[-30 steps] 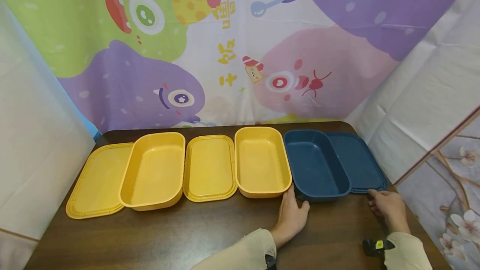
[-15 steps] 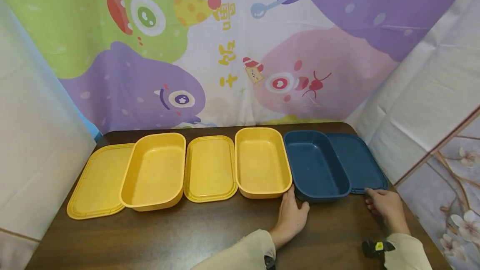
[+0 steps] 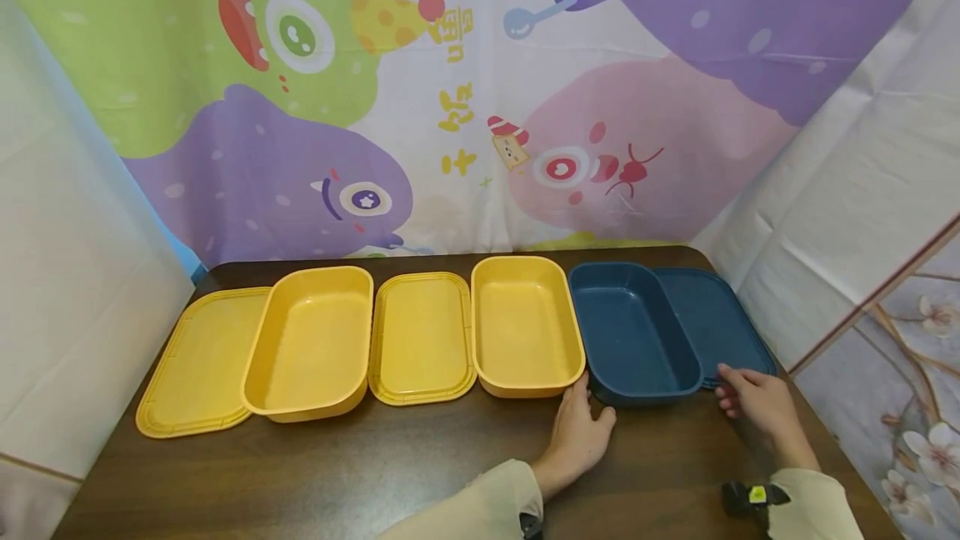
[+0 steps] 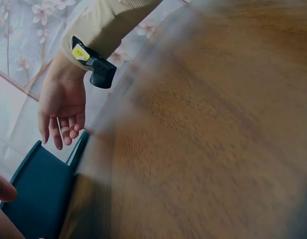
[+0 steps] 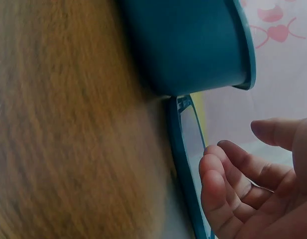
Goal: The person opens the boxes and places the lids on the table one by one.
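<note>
My left hand (image 3: 576, 442) rests by the front right corner of a yellow food container (image 3: 527, 327), its fingertips at the gap beside a dark blue container (image 3: 633, 332). Whether those fingertips touch either wall I cannot tell. At the front edge of the blue lid (image 3: 716, 327) is my right hand (image 3: 763, 408), its fingers loosely bent and nothing between them. The right wrist view shows thumb and fingers apart, close over the lid's rim (image 5: 180, 149); contact is unclear. Both containers stand upright without covers, and the blue one partly covers its lid's left side.
Left of these stand a yellow lid (image 3: 422, 338), a larger yellow container (image 3: 311, 344) and another yellow lid (image 3: 198, 365), partly under that container. All stand in a row along the back of the brown table (image 3: 315, 482). A cartoon curtain (image 3: 480, 107) hangs behind.
My right hand has come away from the blue lid's front right corner, moving a little left and up along its front edge. The left hand and the containers have hardly moved.
</note>
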`<action>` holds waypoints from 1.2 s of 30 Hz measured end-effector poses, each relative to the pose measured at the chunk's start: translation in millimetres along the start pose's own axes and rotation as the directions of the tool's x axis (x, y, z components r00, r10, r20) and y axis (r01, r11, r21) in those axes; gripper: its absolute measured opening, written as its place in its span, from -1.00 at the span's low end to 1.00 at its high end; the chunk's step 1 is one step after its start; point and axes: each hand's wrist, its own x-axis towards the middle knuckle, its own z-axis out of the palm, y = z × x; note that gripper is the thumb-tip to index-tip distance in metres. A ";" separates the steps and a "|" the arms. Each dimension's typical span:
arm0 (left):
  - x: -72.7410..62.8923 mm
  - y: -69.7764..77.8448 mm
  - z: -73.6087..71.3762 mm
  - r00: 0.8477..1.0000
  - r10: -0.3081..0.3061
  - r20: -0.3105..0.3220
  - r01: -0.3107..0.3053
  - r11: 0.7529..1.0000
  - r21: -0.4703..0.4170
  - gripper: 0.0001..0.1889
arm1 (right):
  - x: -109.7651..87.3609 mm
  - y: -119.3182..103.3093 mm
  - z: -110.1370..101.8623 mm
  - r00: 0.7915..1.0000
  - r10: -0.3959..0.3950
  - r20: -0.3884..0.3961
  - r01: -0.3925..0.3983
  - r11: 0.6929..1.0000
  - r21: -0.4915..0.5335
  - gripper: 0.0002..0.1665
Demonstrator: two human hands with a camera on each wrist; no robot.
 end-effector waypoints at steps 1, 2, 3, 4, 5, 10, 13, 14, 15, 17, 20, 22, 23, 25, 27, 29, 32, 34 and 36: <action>-0.4 -0.4 -0.8 1.000 0.006 0.004 -0.006 1.000 0.000 -0.34 | -0.5 -1.5 0.8 1.000 -0.002 -0.002 0.002 1.000 -0.002 -0.28; -0.8 -0.7 -1.6 1.000 0.012 0.008 -0.012 1.000 -0.001 -0.34 | -0.6 -2.8 1.3 1.000 -0.005 -0.004 0.005 1.000 -0.005 -0.27; -1.2 -1.0 -2.6 1.000 0.017 0.013 -0.017 1.000 -0.002 -0.34 | -0.9 -4.1 2.4 1.000 -0.009 -0.008 0.009 1.000 -0.014 -0.26; -1.5 -1.4 -3.6 1.000 0.023 0.017 -0.023 1.000 -0.003 -0.35 | -0.9 -5.4 3.2 1.000 -0.013 -0.010 0.013 1.000 -0.020 -0.26; -1.5 -1.9 -4.6 0.999 0.029 0.022 -0.028 1.000 -0.005 -0.35 | -1.1 -6.7 4.2 1.000 -0.016 -0.011 0.016 1.000 -0.023 -0.26; -2.2 -3.0 -11.9 0.997 0.054 0.050 -0.054 0.999 -0.002 -0.36 | -1.8 -12.7 7.0 0.999 -0.047 0.003 0.047 0.999 -0.024 -0.28; -3.4 -3.1 -16.3 0.996 0.059 0.067 -0.060 0.998 0.008 -0.37 | -2.4 -16.5 7.6 0.997 -0.072 0.014 0.072 0.997 -0.016 -0.31; -3.7 -3.3 -17.5 0.996 0.059 0.072 -0.060 0.998 0.012 -0.37 | -2.5 -17.7 7.8 0.997 -0.079 0.017 0.079 0.997 -0.014 -0.32; -4.0 -3.2 -18.8 0.995 0.059 0.079 -0.060 0.998 0.013 -0.38 | -2.6 -19.0 7.9 0.996 -0.084 0.021 0.085 0.996 -0.013 -0.33; -4.7 -2.9 -21.2 0.994 0.060 0.090 -0.062 0.998 0.017 -0.40 | -2.4 -21.5 8.2 0.995 -0.093 0.023 0.093 0.996 -0.011 -0.34; -5.5 -2.1 -25.5 0.991 0.073 0.111 -0.076 0.997 0.024 -0.47 | -1.1 -24.3 8.9 0.995 -0.102 0.025 0.102 0.995 -0.013 -0.36; -5.8 -1.0 -29.1 0.989 0.091 0.119 -0.096 0.995 0.036 -0.52 | 0.1 -25.6 9.9 0.994 -0.107 0.021 0.108 0.994 -0.018 -0.36; -6.0 -0.3 -31.1 0.987 0.101 0.124 -0.108 0.993 0.045 -0.54 | 0.6 -26.1 10.5 0.994 -0.109 0.019 0.110 0.994 -0.023 -0.37; -6.0 0.6 -34.9 0.984 0.123 0.131 -0.132 0.989 0.062 -0.58 | 1.1 -27.0 12.0 0.993 -0.113 0.016 0.114 0.993 -0.029 -0.37; -6.7 1.3 -38.8 0.981 0.135 0.142 -0.147 0.986 0.073 -0.61 | 1.1 -27.9 13.6 0.993 -0.116 0.015 0.117 0.993 -0.036 -0.37; -8.0 1.3 -42.7 0.978 0.137 0.158 -0.149 0.986 0.072 -0.64 | 1.1 -29.0 14.8 0.993 -0.119 0.017 0.120 0.992 -0.036 -0.37; -10.7 0.9 -48.8 0.974 0.135 0.184 -0.149 0.987 0.067 -0.69 | 1.7 -30.9 14.9 0.992 -0.126 0.013 0.126 0.991 -0.036 -0.37; -12.0 0.7 -52.6 0.970 0.133 0.202 -0.150 0.986 0.068 -0.71 | 1.2 -31.7 12.8 0.992 -0.128 0.007 0.128 0.991 -0.036 -0.36; -12.4 0.3 -56.6 0.968 0.131 0.216 -0.148 0.987 0.065 -0.72 | 0.7 -32.4 10.3 0.991 -0.132 0.000 0.132 0.990 -0.040 -0.35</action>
